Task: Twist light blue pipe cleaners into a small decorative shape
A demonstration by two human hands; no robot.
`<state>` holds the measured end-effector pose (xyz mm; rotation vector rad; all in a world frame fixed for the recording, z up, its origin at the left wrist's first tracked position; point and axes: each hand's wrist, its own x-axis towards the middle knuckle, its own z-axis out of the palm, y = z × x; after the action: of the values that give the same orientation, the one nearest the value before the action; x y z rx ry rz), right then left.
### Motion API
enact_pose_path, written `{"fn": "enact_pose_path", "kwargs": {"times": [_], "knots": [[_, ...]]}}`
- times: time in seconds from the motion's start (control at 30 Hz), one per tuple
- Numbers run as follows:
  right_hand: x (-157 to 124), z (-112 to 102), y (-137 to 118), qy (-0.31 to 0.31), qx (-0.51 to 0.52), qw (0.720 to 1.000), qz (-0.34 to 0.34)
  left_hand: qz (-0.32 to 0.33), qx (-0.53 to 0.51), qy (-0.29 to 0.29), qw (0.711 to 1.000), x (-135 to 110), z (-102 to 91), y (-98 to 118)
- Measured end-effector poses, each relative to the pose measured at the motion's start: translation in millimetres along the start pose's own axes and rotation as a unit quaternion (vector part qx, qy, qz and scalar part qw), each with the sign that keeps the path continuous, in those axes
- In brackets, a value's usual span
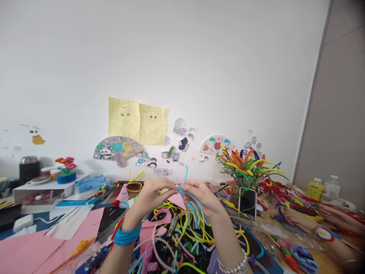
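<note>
Both hands meet in front of me over a heap of pipe cleaners. A light blue pipe cleaner is pinched between them, one end sticking up and another part curving down to the right. My left hand grips it with thumb and forefinger, a blue band around that wrist. My right hand holds the same pipe cleaner from the other side, fingers closed, a beaded bracelet on its wrist. The twisted part between the fingertips is small and partly hidden.
Pink paper lies at left beside a white box and a dark flask. At right stand a phone and pipe-cleaner flowers. Another person's hands work at far right. Fan-shaped pictures hang against the wall.
</note>
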<state>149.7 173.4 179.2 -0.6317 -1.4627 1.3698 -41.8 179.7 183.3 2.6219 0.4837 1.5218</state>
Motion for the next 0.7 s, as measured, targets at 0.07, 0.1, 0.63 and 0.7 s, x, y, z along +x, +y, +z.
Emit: {"fn": "enact_pose_path", "kwargs": {"times": [0.07, 0.1, 0.63, 0.7], "knots": [[3, 1, 3, 0.006, 0.020, 1.000, 0.001, -0.014, 0.000, 0.003, 1.000, -1, 1.1, -2], [3, 1, 4, 0.007, 0.031, 0.999, 0.000, -0.029, -0.012, 0.008, 0.999, -1, 2.6, -4], [4, 4, 5, 0.048, 0.175, 0.983, -0.011, -0.169, -0.286, 0.094, 0.938, 4, 33.0, -19], [4, 6, 5, 0.059, 0.147, 0.987, -0.029, -0.173, -0.300, 0.112, 0.932, 6, 35.4, -18]]}}
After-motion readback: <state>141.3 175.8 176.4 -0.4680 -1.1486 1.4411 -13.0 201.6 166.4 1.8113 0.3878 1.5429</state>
